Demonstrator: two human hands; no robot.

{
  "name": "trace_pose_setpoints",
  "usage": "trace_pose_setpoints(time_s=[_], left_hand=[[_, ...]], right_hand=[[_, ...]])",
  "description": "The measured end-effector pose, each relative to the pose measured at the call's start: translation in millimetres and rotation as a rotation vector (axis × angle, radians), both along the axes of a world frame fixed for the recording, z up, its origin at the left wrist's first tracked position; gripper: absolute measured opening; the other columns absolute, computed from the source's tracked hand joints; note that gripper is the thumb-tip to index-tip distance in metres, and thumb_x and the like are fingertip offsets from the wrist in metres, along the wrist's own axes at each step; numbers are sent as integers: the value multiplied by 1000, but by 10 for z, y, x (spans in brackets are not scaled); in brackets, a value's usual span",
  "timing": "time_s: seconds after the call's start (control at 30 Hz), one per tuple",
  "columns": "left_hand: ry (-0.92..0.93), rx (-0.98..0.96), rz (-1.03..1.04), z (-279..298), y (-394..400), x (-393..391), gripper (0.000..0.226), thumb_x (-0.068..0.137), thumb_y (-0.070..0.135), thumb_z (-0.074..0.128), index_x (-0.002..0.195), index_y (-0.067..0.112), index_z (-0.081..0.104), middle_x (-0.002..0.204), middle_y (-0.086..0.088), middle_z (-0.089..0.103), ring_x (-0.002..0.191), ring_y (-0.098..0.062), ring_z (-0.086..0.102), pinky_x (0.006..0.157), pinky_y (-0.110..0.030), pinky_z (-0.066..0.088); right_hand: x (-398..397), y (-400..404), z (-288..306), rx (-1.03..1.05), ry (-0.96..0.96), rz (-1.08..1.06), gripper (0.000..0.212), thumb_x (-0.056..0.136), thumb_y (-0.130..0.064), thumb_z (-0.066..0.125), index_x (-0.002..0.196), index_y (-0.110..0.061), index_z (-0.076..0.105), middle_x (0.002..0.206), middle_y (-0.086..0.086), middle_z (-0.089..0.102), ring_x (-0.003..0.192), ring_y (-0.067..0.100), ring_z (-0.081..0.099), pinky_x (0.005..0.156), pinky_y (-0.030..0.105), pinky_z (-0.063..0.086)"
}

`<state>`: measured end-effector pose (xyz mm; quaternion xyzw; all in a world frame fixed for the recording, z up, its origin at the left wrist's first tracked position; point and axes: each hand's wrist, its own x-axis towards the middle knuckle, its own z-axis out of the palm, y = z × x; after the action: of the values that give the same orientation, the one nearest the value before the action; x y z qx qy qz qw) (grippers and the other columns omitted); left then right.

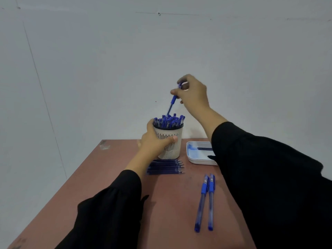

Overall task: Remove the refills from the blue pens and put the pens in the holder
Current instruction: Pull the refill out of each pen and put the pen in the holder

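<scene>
A white perforated pen holder [172, 150] stands at the far side of the brown table, packed with several blue pens [168, 121]. My left hand [152, 139] grips the holder's left side, thumb across its front. Above it, my right hand [192, 92] pinches a blue pen [172, 101] that points down, its tip just over the pens in the holder. Several dark blue refills [166, 167] lie in a row in front of the holder. Two capped blue pens [205, 202] lie side by side nearer to me on the right.
A white shallow tray [195, 159] with blue stains and a refill sits right of the holder, partly behind my right sleeve. The brown table [111, 186] ends at a grey wall behind; its left edge runs diagonally.
</scene>
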<state>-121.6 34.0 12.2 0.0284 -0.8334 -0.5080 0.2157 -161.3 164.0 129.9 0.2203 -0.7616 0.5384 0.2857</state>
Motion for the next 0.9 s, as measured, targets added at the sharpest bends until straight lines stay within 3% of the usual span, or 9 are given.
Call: trace_pose_setpoints(time_s=[0.1, 0.2, 0.33, 0.47, 0.53, 0.63, 0.77, 0.83, 0.9], left_hand=[[18, -10, -2, -4, -6, -32, 99, 60, 57, 76, 140, 36, 22, 125, 7, 58, 123, -21, 47, 109, -42, 28], [23, 39, -41, -37, -25, -28, 100, 61, 55, 78, 141, 37, 21, 126, 6, 57, 119, -19, 49, 103, -35, 35], [33, 80, -98, -54, -29, 28, 101, 69, 45, 79, 147, 35, 14, 134, 3, 52, 121, -19, 51, 101, -37, 38], [8, -106, 73, -107, -54, 168, 102, 73, 63, 65, 150, 32, 6, 146, -7, 39, 138, -24, 31, 113, -53, 14], [36, -152, 123, -129, -46, 300, 92, 81, 58, 59, 150, 30, 6, 147, -9, 39, 139, -26, 29, 113, -55, 14], [136, -255, 185, -153, 38, 536, 75, 88, 44, 57, 148, 23, 19, 136, -5, 50, 130, -26, 39, 108, -47, 23], [221, -280, 25, -174, 267, 815, 41, 86, 37, 61, 124, 26, 51, 98, 9, 61, 105, -18, 46, 89, -34, 36], [137, -301, -117, -237, 388, 902, 20, 81, 41, 65, 98, 32, 60, 83, 11, 59, 94, -13, 49, 85, -35, 43], [37, -361, -207, -306, 500, 970, 19, 75, 51, 66, 79, 36, 56, 80, 9, 58, 89, -14, 52, 83, -36, 47]], right_hand=[[-108, -96, -108, 205, -37, -28, 15, 78, -20, 76, 87, -16, 66, 83, 1, 67, 80, 19, 66, 73, 34, 55], [-120, -107, -221, 396, -52, -85, 11, 81, -29, 73, 85, -19, 71, 87, -4, 69, 84, 13, 62, 74, 31, 52], [-74, -65, -370, 521, -82, -150, 36, 89, -48, 58, 85, -16, 74, 90, -1, 70, 83, 17, 61, 72, 32, 49], [38, 85, -445, 407, 21, -141, 37, 95, -46, 50, 104, -18, 72, 110, -2, 69, 105, 16, 59, 87, 32, 45], [173, 234, -493, 274, 65, -129, 32, 97, -38, 51, 113, -17, 68, 115, 0, 66, 105, 13, 56, 89, 28, 43], [455, 496, -660, 146, 56, -131, 25, 97, -30, 52, 101, -13, 70, 98, -1, 68, 89, 14, 60, 82, 28, 46], [791, 797, -1015, 153, -137, -90, 26, 94, -27, 54, 85, -9, 70, 80, 9, 67, 65, 12, 61, 69, 24, 48], [879, 889, -1196, 212, -221, -107, 27, 93, -29, 55, 81, -10, 69, 79, 10, 67, 68, 19, 61, 70, 31, 49], [916, 940, -1322, 289, -284, -122, 27, 91, -30, 55, 78, -11, 68, 77, 6, 67, 74, 21, 60, 71, 34, 48]])
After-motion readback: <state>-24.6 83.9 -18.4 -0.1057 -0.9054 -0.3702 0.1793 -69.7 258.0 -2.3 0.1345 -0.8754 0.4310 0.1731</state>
